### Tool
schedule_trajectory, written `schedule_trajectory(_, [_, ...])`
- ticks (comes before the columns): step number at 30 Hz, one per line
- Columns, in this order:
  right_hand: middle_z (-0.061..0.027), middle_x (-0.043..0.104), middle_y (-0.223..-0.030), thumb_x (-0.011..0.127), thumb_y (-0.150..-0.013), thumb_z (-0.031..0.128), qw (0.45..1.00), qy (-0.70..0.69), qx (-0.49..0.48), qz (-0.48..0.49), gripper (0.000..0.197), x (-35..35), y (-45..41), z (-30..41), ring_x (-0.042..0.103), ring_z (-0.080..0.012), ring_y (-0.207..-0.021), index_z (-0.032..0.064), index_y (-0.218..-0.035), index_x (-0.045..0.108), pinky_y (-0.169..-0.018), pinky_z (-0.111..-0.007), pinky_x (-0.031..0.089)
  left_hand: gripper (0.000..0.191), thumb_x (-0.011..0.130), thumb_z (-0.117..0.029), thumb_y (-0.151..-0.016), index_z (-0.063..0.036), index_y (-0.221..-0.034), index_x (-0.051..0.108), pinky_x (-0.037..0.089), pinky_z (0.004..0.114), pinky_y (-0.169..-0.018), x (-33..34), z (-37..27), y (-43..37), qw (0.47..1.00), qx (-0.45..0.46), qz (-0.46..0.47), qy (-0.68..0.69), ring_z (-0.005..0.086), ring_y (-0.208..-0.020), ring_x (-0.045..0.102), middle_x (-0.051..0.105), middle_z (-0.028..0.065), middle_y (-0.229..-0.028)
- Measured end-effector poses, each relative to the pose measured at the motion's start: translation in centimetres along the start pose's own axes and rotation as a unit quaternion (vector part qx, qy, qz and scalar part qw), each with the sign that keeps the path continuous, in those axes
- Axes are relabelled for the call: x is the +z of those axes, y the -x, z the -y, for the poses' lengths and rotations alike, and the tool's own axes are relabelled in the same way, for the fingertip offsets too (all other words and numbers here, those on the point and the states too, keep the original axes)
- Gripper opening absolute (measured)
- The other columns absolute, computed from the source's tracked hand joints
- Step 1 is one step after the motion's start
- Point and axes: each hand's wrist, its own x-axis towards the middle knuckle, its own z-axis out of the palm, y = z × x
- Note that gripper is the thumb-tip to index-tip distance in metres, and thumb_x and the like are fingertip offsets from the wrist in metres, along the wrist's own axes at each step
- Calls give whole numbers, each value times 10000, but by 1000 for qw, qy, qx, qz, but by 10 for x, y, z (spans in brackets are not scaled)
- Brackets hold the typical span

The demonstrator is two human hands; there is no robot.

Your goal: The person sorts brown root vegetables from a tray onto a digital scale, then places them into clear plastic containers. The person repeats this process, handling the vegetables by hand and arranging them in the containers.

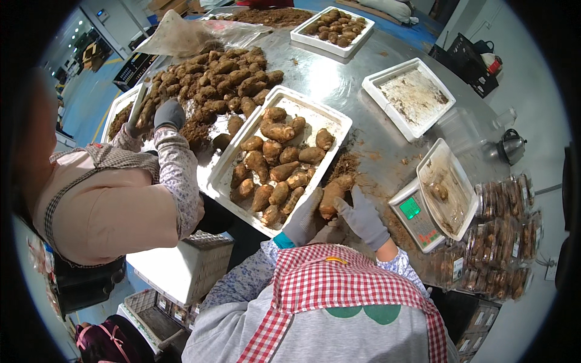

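Note:
Both my hands wear grey work gloves. My left hand (305, 222) holds the left side of a brown, rough-skinned taro corm (333, 197) at the near table edge. On the corm's right side, my right hand (363, 218) touches it with thumb and fingers spread around it. Just to the left, a white tray (343, 121) holds many trimmed corms. Fibrous root scraps (347, 164) lie beyond the corm. To the right stands a digital scale (416, 218) with a soiled white pan (447, 195) holding a small piece.
A co-worker (113, 195) works on the left at a large heap of taro (218, 81). Across the metal table are a soiled tray (411, 97) and a filled one (333, 31). Packed clear boxes (499, 236) and a kettle (512, 146) stand at the right.

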Motion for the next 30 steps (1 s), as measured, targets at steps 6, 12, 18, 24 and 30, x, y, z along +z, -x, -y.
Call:
schedule_trajectory(6, [-314, 513, -1253, 566, -903, 477, 988, -75, 48, 123, 738, 0, -5, 15, 570, -392, -1100, -61, -1367, 364, -926, -384, 464, 492, 534, -370, -957, -55, -1320, 429, 485, 320, -816, -1, -21, -8, 973, 78, -95, -194, 175, -1015, 551, 549, 92, -1169])
schedule_trajectory(12, [-218, 549, -1265, 572, -902, 377, 986, -140, -32, 82, 646, 5, -46, 22, 601, -334, -1064, 12, -1395, 369, -909, -372, 470, 604, 591, -464, -868, -57, -1291, 453, 502, 347, -756, 18, -65, -66, 931, 132, -192, -282, 227, -936, 594, 580, 201, -1125])
schedule_trajectory(18, [-213, 579, -1219, 577, -877, 361, 998, -44, -30, -17, 553, 1, -108, -8, 610, -348, -991, 15, -1299, 486, -887, -417, 468, 514, 649, -374, -825, -83, -1221, 502, 464, 471, -822, 27, -101, -119, 463, 224, -265, -816, 362, -1054, 538, 502, 223, -1190])
schedule_trajectory(24, [-189, 634, -1082, 611, -848, 298, 986, 49, -82, -134, 364, -7, -144, -5, 614, -350, -899, 14, -1076, 608, -831, -424, 478, 449, 534, -410, -906, -111, -1241, 542, 442, 431, -909, 2, -86, -77, 472, 190, -87, -856, 340, -1079, 551, 552, 172, -1180])
schedule_trajectory(30, [-165, 655, -937, 655, -814, 194, 965, 24, -229, -129, 227, 19, -150, 9, 603, -340, -870, 6, -690, 631, -757, -403, 483, 362, 581, -314, -886, -83, -1165, 601, 492, 435, -869, -36, -140, -40, 571, 254, -174, -761, 343, -990, 612, 634, 168, -1098])
